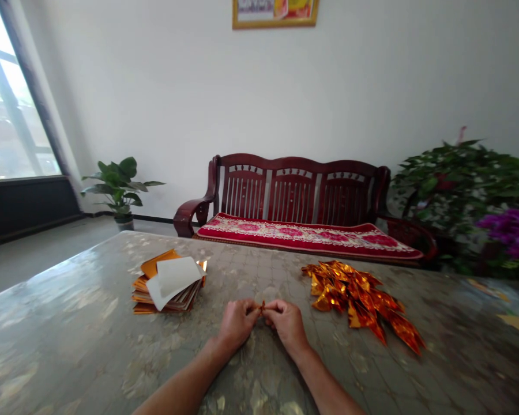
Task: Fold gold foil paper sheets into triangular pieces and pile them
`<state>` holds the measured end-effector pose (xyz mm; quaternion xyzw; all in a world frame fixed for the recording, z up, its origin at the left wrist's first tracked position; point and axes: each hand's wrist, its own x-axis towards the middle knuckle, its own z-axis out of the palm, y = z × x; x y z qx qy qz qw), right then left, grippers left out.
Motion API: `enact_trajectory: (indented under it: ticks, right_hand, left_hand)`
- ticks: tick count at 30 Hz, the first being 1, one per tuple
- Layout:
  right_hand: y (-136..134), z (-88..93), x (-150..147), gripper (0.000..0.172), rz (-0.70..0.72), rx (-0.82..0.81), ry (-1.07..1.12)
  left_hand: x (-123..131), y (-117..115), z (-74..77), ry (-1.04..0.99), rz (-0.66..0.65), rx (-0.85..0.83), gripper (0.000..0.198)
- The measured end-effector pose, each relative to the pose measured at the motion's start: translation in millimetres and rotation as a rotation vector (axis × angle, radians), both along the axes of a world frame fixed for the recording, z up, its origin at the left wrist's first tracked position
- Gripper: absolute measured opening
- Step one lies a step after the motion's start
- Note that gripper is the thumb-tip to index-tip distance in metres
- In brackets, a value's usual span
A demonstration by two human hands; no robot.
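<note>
Small gold foil piece (262,306) pinched between left hand (237,324) and right hand (287,323), lower centre of frame.

The hands are held together, clamped on it above the glossy tabletop (64,328). The foil is judged light, thin, slippery and easily creased, best taken by its folded edges. A heap of folded foil triangles (358,300) is seen at right; a stack of foil sheets (164,300) under white paper (175,276), at left.
</note>
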<state>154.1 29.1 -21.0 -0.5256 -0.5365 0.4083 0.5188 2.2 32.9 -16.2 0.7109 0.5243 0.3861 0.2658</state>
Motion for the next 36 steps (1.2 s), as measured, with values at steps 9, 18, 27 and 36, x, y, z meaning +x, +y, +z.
enact_trajectory:
  ticks: [9, 18, 27, 36]
  right_hand:
    - [-3.1, 8.2, 0.3, 0.013, 0.039, -0.027, 0.064]
    - [-6.1, 11.7, 2.8, 0.018, 0.012, -0.018, 0.134]
    - [-4.6, 9.0, 3.4, 0.023, -0.002, -0.016, 0.161]
    - [-1.0, 6.3, 4.7, 0.020, 0.008, 0.024, 0.139]
  left_hand:
    - [1.8, -4.1, 2.6, -0.036, -0.006, 0.025, 0.023]
    - [3.2, -6.2, 7.7, -0.105, -0.057, 0.031, 0.028]
    - [2.4, -5.4, 6.9, -0.167, -0.009, -0.028, 0.029]
    - [2.0, -7.0, 6.7, -0.140, -0.038, 0.064, 0.025]
